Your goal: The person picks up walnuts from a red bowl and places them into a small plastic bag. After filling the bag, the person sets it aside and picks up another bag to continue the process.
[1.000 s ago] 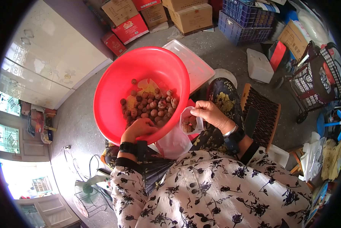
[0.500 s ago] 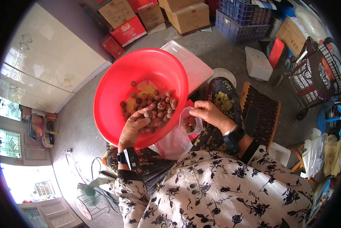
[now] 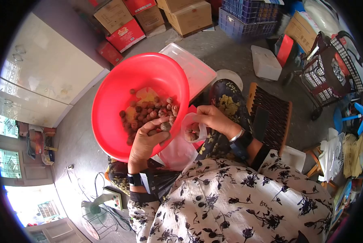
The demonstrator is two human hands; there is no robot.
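A large red plastic basin (image 3: 108,93) holds many round brown balls that look like walnuts (image 3: 143,113), lying over a yellow print on its bottom. My left hand (image 3: 146,141) is at the basin's near edge, its fingers curled around a few walnuts, one (image 3: 165,126) showing near the fingertips. Just right of the basin, my right hand (image 3: 218,119) pinches the rim of a small clear plastic bag (image 3: 200,130) with several walnuts inside. Below that bag, another clear plastic bag (image 3: 177,154) lies against the basin's outside, over my lap.
A pale plastic lid or box (image 3: 193,65) sits behind the basin. On the right are a woven stool seat (image 3: 276,109) with a dark phone (image 3: 262,121), and a wheeled cart (image 3: 327,69). Cartons (image 3: 189,18) and blue crates (image 3: 246,28) stand at the back; a fan (image 3: 93,208) lower left.
My left hand has come up and right toward the bag, walnuts now gathered at its fingertips. The bag's mouth is turned more toward it. The whole view has shifted slightly left.
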